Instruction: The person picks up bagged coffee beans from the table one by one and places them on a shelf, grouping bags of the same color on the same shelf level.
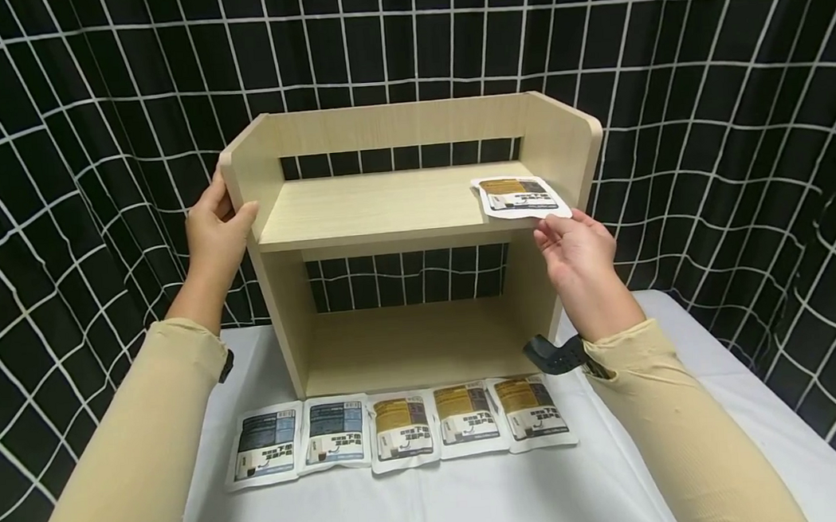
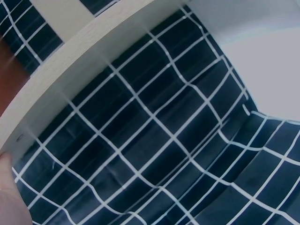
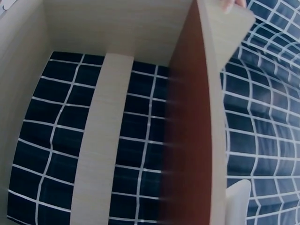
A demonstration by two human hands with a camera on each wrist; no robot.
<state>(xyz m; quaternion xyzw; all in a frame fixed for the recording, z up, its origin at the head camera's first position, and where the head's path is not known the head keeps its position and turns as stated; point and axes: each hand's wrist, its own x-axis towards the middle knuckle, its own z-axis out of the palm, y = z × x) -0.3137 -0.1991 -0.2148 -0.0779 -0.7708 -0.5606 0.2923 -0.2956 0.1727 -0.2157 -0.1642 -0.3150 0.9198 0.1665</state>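
Note:
A small two-tier wooden shelf (image 1: 379, 206) stands in the middle of the table. My left hand (image 1: 216, 229) grips its left side panel, thumb near the front edge and fingers on the outer side. At the right end of the upper tier, my right hand (image 1: 582, 263) pinches the near corner of a flat white pouch (image 1: 518, 197) with a yellow-brown label. That pouch lies over the board, its near corner sticking out past the front edge. In the left wrist view, part of the left hand (image 2: 10, 201) shows beside the panel.
In front of the shelf, a row of similar pouches lies on the white tablecloth (image 1: 433, 503): two blue-labelled pouches (image 1: 266, 446) on the left, three yellow-brown ones (image 1: 403, 429) to their right. A black curtain with white grid lines (image 1: 405, 54) surrounds the table.

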